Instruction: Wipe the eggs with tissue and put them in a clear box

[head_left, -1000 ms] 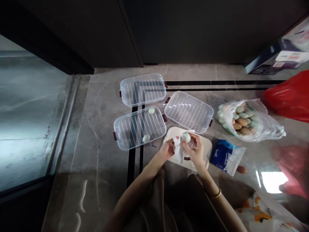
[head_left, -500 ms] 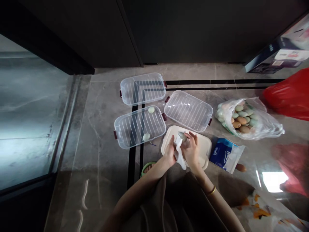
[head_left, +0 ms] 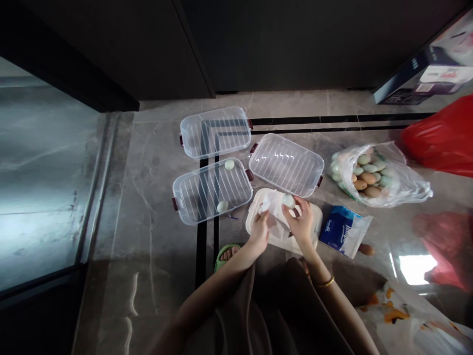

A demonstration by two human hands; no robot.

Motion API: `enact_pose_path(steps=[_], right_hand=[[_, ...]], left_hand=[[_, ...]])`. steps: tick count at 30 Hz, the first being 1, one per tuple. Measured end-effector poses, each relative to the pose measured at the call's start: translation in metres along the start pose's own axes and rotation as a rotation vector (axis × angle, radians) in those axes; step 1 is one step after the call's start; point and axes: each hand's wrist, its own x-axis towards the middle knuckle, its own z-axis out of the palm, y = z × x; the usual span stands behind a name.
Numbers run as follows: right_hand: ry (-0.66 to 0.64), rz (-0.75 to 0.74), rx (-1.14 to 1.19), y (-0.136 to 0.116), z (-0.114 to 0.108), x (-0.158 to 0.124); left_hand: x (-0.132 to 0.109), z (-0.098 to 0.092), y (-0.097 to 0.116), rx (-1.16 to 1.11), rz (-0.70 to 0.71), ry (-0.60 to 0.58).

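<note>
Grey, marble-patterned tiles cover the floor (head_left: 148, 197), crossed by dark inlaid stripes, with black panels (head_left: 295, 44) standing along the far edge and a pale, shiny area (head_left: 40, 167) at the left. Three clear ribbed trays lie near one another; the nearest tray (head_left: 195, 197) holds two pale eggs. At the right, an open plastic bag (head_left: 412, 192) contains green and brown eggs, with a blue tissue pack (head_left: 338, 229) nearby. The right hand (head_left: 301, 219) has its fingers closed around a pale egg (head_left: 288, 200) above a cream lid (head_left: 314, 224). The left hand (head_left: 260, 229) pinches a white tissue (head_left: 275, 209), fingers together, just beside the egg.
</note>
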Motion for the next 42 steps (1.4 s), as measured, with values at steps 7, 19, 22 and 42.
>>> enact_pose_path(steps=[7,19,22,42], right_hand=[[-0.167,-0.109,-0.017,-0.017,0.006,-0.015],[-0.090,0.029,0.260,-0.019,0.010,-0.026],[-0.239,0.161,0.368,-0.007,0.016,-0.027],[-0.220,0.569,0.785,-0.031,0.017,-0.035]], left_hand=[[0.004,0.002,0.025,-0.149,0.003,-0.212],[0.012,0.003,0.032,-0.297,-0.005,0.106],[0.011,0.004,0.039,-0.300,-0.003,0.063],[-0.006,-0.003,0.017,1.322,1.150,-0.258]])
